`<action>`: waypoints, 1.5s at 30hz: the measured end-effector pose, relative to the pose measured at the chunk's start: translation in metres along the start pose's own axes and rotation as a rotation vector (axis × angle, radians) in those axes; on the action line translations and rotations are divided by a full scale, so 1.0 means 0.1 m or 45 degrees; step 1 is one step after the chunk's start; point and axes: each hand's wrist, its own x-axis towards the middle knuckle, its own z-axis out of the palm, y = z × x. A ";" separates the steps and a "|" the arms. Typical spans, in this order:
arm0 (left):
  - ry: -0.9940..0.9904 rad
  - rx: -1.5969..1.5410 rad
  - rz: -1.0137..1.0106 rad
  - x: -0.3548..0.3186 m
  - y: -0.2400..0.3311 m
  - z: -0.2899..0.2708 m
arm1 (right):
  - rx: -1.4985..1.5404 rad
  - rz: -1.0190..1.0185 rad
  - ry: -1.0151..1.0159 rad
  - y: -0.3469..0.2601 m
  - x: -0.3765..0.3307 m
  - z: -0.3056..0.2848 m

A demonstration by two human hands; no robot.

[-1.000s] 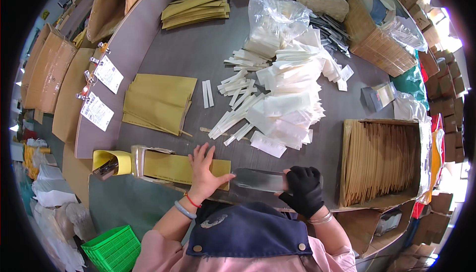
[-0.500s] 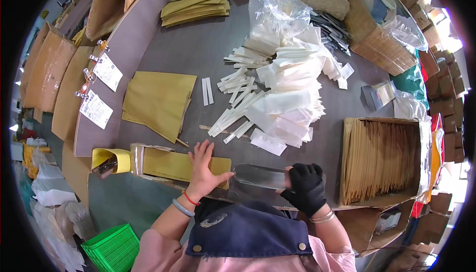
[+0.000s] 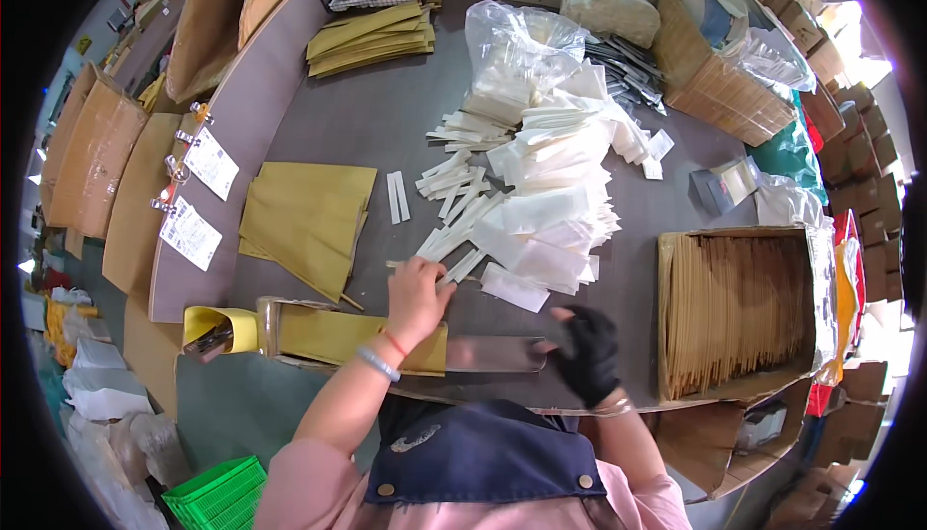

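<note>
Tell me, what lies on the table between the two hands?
In the head view, a shiny flat metal plate lies between the left hand and the gloved right hand.

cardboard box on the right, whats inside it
The open cardboard box holds a tight row of tan flat envelopes standing on edge, filling nearly all of it. What lies under them, and the box floor, is covered.

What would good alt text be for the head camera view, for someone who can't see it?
Seen from above, a person's bare left hand reaches to narrow white strips beside a pile of white packets on a grey table, while the black-gloved right hand rests by a metal plate. Yellow-green envelopes lie left; a box of brown envelopes sits right.
</note>
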 end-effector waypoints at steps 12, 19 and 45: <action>0.032 -0.022 0.200 0.38 0.03 -0.01 | -0.672 1.113 0.248 1.82 -1.16 -1.37; -0.229 -0.025 0.742 0.87 0.02 0.01 | -0.568 1.150 0.155 1.90 -1.05 -1.23; -0.328 0.036 0.461 -0.57 0.35 -0.21 | 0.173 0.226 -0.214 0.25 -0.35 -0.13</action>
